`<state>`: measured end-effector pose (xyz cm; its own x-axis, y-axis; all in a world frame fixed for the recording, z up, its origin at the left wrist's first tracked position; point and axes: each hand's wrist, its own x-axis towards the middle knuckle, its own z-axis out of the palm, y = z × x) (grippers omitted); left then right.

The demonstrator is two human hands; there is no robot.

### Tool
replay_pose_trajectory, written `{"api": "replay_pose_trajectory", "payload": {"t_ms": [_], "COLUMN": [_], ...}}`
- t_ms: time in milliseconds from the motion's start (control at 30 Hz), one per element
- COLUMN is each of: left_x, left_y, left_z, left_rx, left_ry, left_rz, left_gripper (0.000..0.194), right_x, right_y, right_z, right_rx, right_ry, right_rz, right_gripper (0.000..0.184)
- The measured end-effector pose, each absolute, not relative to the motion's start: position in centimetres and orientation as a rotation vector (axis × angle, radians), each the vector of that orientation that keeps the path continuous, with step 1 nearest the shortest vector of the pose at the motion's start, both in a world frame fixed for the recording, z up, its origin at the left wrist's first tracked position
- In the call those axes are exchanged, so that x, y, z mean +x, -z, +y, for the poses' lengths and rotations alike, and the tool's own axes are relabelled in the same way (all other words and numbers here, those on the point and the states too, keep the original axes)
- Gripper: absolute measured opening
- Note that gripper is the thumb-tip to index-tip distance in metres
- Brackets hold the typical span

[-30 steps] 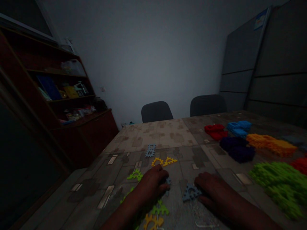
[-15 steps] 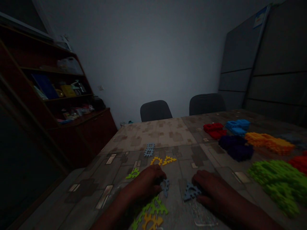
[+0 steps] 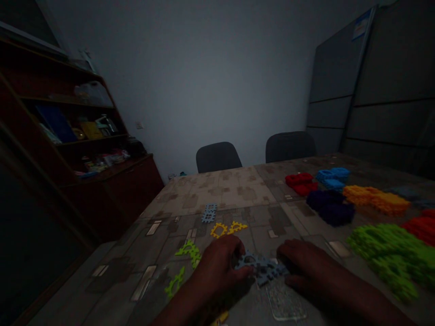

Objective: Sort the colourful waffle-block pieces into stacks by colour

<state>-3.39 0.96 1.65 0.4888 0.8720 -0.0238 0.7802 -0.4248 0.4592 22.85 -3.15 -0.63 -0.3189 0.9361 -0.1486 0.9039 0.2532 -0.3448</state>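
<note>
On our patterned table (image 3: 238,183) we see 2 pale-blue squares (image 3: 210,212), 2 yellow pieces (image 3: 224,229) and lime pieces (image 3: 193,253); rightward, a red pile (image 3: 302,184), a purple pile (image 3: 330,208), a bright-blue pile (image 3: 335,177), an orange pile (image 3: 375,200) and a lime heap (image 3: 390,256).

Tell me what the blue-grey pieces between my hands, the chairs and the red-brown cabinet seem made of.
Blue-grey pieces: probably matte plastic, from their even, molded notches. Chairs: dull, no shine showing, so fabric or plastic; too dim to say. Red-brown cabinet: likely dull wood or board, by color and flat panels.
</note>
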Motion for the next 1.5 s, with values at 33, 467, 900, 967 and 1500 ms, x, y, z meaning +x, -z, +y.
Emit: {"api": "replay_pose_trajectory", "payload": {"t_ms": [33, 467, 900, 967, 1500], "left_x": [-2.7, -0.1, 0.2, 0.1, -0.1], "left_y": [-1.5, 0.1, 2.3, 2.1, 2.0], "left_z": [0.6, -1.3, -1.7, -1.7, -2.1], "left_rx": [2.314, 2.325, 2.322, 2.302, 2.047], "left_ry": [-0.324, -0.349, -0.358, -0.353, -0.23], "left_rz": [1.381, 1.413, 1.307, 1.304, 1.355], "left_gripper": [0.022, 0.039, 0.044, 0.05, 0.034], "right_x": [23.1, 22.2, 21.1, 21.1, 21.0], "right_y": [0.7, 0.4, 0.5, 0.4, 0.7], "right_z": [-3.1, -3.3, -2.9, -2.9, -2.8], "right_rx": [-1.783, -1.701, -1.788, -1.775, -1.742], "right_ry": [-0.564, -0.603, -0.595, -0.608, -0.586], "right_rz": [-2.409, -2.32, -2.361, -2.371, -2.422], "right_gripper": [0.033, 0.041, 0.019, 0.024, 0.018]}}
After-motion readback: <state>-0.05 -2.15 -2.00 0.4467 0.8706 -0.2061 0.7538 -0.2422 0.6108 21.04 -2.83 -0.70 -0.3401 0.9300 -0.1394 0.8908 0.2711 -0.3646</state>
